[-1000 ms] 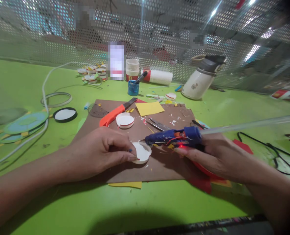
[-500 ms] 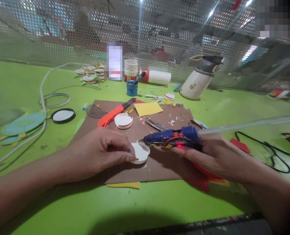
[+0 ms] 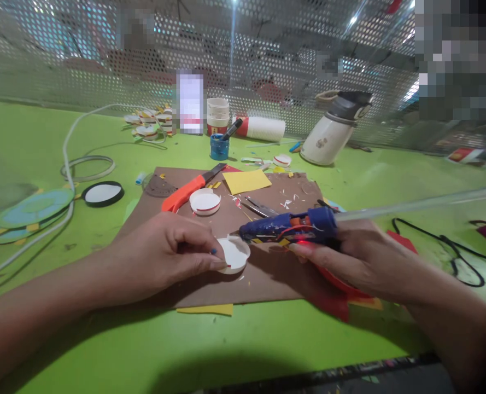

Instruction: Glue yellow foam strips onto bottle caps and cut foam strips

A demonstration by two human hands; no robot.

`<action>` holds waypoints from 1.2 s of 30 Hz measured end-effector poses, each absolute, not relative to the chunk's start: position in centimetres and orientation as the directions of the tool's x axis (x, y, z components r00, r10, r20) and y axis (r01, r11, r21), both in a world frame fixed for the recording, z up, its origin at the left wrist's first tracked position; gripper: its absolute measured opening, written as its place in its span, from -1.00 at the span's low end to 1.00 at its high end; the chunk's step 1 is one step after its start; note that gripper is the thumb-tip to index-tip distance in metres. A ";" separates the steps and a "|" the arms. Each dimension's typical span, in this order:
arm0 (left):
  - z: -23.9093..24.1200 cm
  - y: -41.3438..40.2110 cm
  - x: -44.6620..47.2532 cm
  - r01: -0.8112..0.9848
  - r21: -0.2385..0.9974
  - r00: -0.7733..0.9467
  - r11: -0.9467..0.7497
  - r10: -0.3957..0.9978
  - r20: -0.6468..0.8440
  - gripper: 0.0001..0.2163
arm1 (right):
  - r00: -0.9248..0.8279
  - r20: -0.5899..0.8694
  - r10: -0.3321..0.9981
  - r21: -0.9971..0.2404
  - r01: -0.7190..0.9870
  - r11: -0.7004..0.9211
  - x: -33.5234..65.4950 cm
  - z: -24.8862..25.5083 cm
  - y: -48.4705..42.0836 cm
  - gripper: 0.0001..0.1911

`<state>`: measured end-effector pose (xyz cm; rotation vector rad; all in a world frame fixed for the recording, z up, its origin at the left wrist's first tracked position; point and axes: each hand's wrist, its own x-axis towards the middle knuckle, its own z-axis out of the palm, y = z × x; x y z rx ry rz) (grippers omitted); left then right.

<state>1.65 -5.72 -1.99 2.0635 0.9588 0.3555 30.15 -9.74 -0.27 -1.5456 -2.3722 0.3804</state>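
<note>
Between thumb and forefinger my left hand [image 3: 173, 260] pinches the left rim of a shallow white paper cup bottom [image 3: 235, 256], held just over a brown cardboard sheet [image 3: 210, 293]. My right hand [image 3: 349, 262] is wrapped round a blue hot glue gun [image 3: 287, 225] with a red light glowing on it. A long clear glue stick [image 3: 415, 203] sticks out of its back end. The gun's nozzle points left and is at the far edge of the white piece; I cannot tell if it touches. The gun's handle is mostly hidden by the hand.
An orange utility knife [image 3: 189, 189], another white cup bottom [image 3: 205, 202], yellow paper [image 3: 247, 181] and tweezers [image 3: 259, 208] lie on the cardboard. Behind stand a blue paint jar [image 3: 219, 148], stacked paper cups [image 3: 263, 128] and a white jug [image 3: 328, 137]. A white cable [image 3: 66, 158] runs along the left.
Both hands keep their holds with almost no motion. The whole view has shifted slightly, and the glue gun's nozzle sits marginally further along the white piece's far edge.
</note>
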 end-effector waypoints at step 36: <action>-1.7 -5.9 2.0 0.534 0.772 0.663 -0.344 0.737 -0.131 -0.80 | -0.441 0.076 0.894 -0.332 0.834 0.440 29.8 -0.1 -10.1 -0.64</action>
